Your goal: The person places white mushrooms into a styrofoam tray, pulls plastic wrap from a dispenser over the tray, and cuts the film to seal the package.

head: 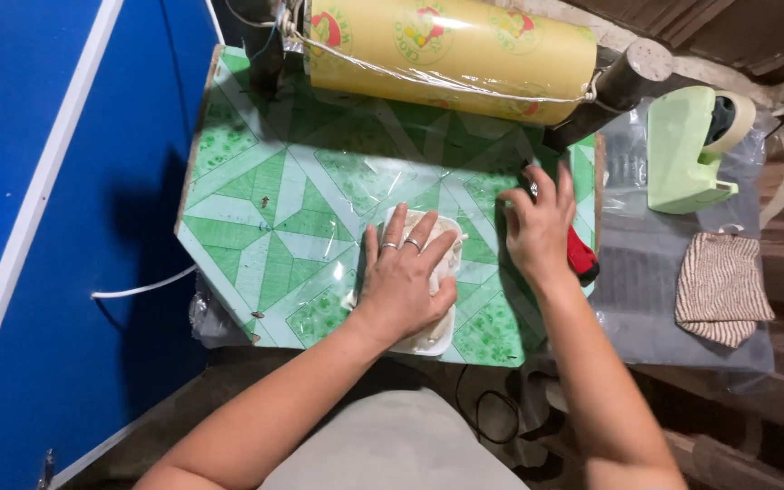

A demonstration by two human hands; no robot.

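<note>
- Left hand (403, 281) flat, fingers spread, pressing white food tray (428, 338) at surface (256, 218) front edge, pinning it under clear film (365, 181).
- Right hand (539, 227) open, flat on film by red-handled tool (582, 255), keeping it taut.
- Film roll (451, 54) sits behind, feeding sheet fwd.

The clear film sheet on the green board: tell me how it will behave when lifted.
The clear film looks very thin and lies flat on the patterned board, so it will probably be floppy and nearly weightless. It shows glossy wrinkles near the white tray under the left hand, so it likely clings and creases easily.

Glossy clear plastic film (356, 195) over a smooth patterned board (256, 218); matt striped cloth (723, 286)
</note>
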